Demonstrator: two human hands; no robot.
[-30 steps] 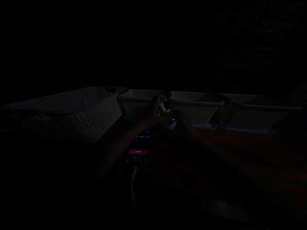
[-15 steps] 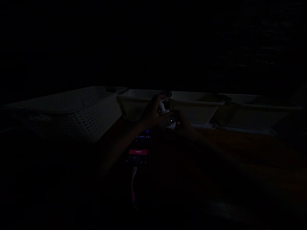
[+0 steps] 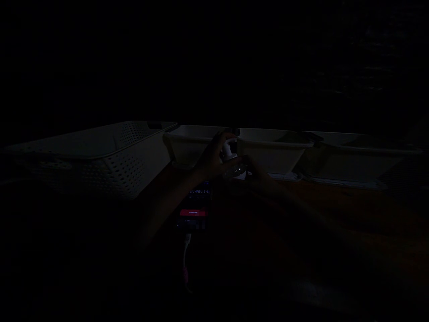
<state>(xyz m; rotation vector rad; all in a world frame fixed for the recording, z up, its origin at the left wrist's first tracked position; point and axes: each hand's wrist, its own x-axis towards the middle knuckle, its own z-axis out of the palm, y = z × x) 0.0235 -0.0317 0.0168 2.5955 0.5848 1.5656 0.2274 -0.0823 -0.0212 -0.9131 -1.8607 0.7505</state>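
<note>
The scene is very dark. In the middle of the head view, a small bottle with a white pump-like top (image 3: 227,150) and a shiny, see-through body sits between my hands. My left hand (image 3: 214,157) curls around the top, fingers over it and thumb across the front. From the other side, my right hand (image 3: 257,172) closes on the bottle's body, its fingertips near the left thumb. Shadow hides the lower part of the bottle and most of the right fingers.
A lit phone (image 3: 194,210) showing a timer lies below my left forearm, with a white cable (image 3: 185,250) plugged in. At left stands a large perforated basket (image 3: 144,165). Pale bins (image 3: 268,156) line the back of the brown table (image 3: 335,205).
Both hands keep nearly the same place on the bottle, with only slight shifts. The phone's timer has advanced by one second.
</note>
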